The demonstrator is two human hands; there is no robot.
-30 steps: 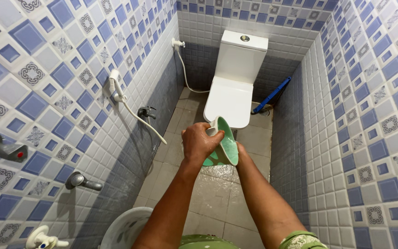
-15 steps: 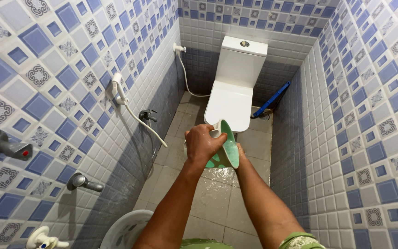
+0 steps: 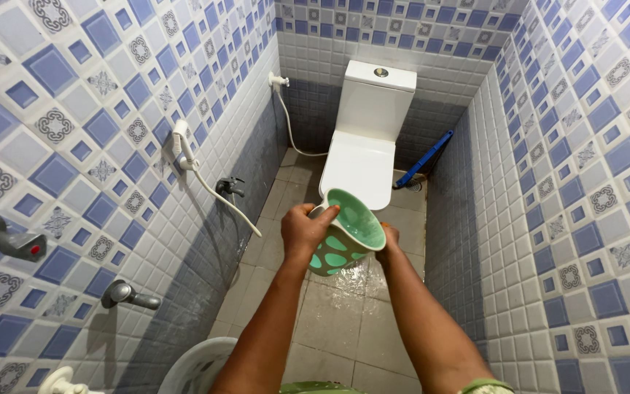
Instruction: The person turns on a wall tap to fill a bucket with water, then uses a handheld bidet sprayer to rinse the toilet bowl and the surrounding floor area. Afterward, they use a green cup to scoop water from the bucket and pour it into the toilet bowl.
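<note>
A green plastic mug [image 3: 344, 235] with lighter oval spots is held out in front of me, tipped so its mouth faces up and toward me. My left hand [image 3: 306, 230] grips its rim and side from the left. From behind and below, my right hand [image 3: 388, 241] holds the mug; most of that hand is hidden by it. Beyond the mug stands a white toilet [image 3: 364, 138] with its lid shut. The floor tiles [image 3: 344, 306] under the mug look wet.
Blue patterned tile walls close in on both sides. A hand sprayer with hose [image 3: 184, 149], a small black tap [image 3: 229, 186] and larger taps [image 3: 129, 294] line the left wall. A blue-handled brush [image 3: 423, 160] leans at the right of the toilet. A white bucket rim [image 3: 195, 365] sits bottom left.
The mug has turned from nearly edge-on to tilted back, its inside now showing. Both hands stayed on it and moved slightly nearer me.
</note>
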